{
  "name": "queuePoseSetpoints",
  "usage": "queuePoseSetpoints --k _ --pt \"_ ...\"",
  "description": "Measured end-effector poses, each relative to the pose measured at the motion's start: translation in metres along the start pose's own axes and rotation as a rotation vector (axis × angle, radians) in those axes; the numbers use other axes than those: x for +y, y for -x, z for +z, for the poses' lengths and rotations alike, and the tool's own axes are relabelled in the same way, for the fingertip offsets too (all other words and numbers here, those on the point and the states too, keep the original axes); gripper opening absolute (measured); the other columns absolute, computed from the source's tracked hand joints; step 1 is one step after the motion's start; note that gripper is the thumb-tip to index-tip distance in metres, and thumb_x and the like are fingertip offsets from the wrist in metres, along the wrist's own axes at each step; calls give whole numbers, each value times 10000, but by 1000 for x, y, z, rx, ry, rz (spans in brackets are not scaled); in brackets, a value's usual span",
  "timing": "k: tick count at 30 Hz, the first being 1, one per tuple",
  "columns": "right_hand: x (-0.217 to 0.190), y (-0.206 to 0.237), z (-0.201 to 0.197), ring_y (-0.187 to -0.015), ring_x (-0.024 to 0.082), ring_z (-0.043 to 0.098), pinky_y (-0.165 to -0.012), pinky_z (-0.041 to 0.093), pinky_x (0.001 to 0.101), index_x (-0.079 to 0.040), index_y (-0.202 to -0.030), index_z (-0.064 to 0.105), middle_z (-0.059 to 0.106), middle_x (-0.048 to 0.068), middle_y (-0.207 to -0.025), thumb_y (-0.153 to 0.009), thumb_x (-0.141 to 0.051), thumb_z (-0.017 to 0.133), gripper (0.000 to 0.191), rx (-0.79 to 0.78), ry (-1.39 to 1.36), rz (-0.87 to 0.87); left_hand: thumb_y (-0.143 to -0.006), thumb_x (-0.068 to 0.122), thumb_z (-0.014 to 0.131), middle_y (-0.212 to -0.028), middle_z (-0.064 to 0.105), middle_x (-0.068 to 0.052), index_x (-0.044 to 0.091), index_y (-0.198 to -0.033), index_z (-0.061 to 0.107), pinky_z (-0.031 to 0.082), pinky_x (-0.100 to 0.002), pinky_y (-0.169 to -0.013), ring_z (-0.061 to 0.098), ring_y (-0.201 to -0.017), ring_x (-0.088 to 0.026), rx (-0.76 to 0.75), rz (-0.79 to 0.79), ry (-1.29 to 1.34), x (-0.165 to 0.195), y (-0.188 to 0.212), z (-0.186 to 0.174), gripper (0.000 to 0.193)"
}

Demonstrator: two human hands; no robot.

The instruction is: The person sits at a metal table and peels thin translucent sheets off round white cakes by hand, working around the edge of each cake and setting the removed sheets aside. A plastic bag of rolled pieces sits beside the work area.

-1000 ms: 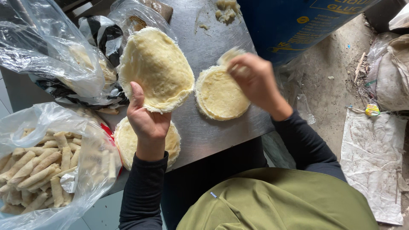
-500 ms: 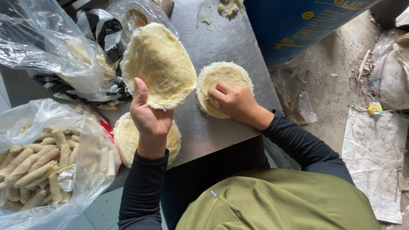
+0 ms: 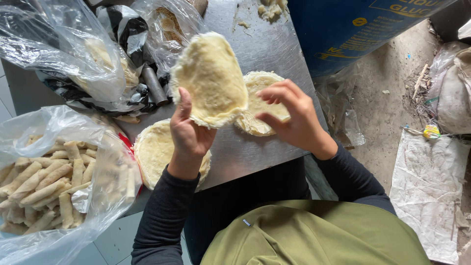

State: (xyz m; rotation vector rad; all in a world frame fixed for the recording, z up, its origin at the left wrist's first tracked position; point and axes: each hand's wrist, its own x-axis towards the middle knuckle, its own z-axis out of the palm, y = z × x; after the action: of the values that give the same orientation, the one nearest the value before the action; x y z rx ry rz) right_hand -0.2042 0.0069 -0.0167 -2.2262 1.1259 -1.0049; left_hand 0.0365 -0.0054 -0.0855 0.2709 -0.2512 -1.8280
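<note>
Head view looks straight down on a steel worktable (image 3: 274, 44) where a person in dark sleeves and an olive apron handles thin pale wrappers. Left hand (image 3: 189, 135) is closed on the lower edge of a lifted wrapper stack (image 3: 211, 78), thumb along its near face and fingers hidden behind it, so the round sheets stand tilted above the table. Right hand (image 3: 289, 115) hovers with fingers spread and slightly curled, gripping nothing, its fingertips at the edge of the lifted stack and just above a second wrapper pile (image 3: 257, 105) lying flat on the steel. A third pile (image 3: 157, 152) sits nearer the table's front edge, partly under the left wrist.

To the left, a clear plastic bag (image 3: 54, 172) holds many finished rolls (pale, finger-shaped, heaped loosely). More crumpled plastic bags (image 3: 68, 54) crowd the far left of the table, and a blue drum (image 3: 353, 29) stands beyond the right edge.

My judgement is that the main risk lies in the thin sheets themselves: pinched only at one edge, the lifted stack could sag, fold or tear under its own weight, and a fingertip digging in too hard to separate a single sheet could rip it or peel off two stuck together.
</note>
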Motion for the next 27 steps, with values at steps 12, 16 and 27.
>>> queuePoseSetpoints --k 12,16,27 --pt "-14 -20 26 -840 119 672 -753 556 243 -70 -1072 714 680 18 -1019 -895 -83 845 220 -93 -300 140 -1071 195 624 -1492 512 -208 -40 -1570 307 483 -425 -1160 559 -1371 -280 -223 -42 -272 -14 8 2 636" --pt "-13 -19 19 -902 114 670 -758 548 250 -55 -1083 735 675 31 -1034 -883 -45 823 219 -107 -219 58 -1112 174 607 -1435 551 -242 -111 -1523 345 516 -438 -1143 593 -1323 -297 -138 -75 -63 -14 3 1 565" --pt "1 -25 23 -985 95 647 -858 565 245 -7 -1052 716 641 33 -1072 -973 16 704 83 -130 -549 235 -868 -154 650 -1463 528 -134 4 -1522 371 461 -392 -1174 549 -1368 -240 -227 -23 -264 -13 4 12 729"
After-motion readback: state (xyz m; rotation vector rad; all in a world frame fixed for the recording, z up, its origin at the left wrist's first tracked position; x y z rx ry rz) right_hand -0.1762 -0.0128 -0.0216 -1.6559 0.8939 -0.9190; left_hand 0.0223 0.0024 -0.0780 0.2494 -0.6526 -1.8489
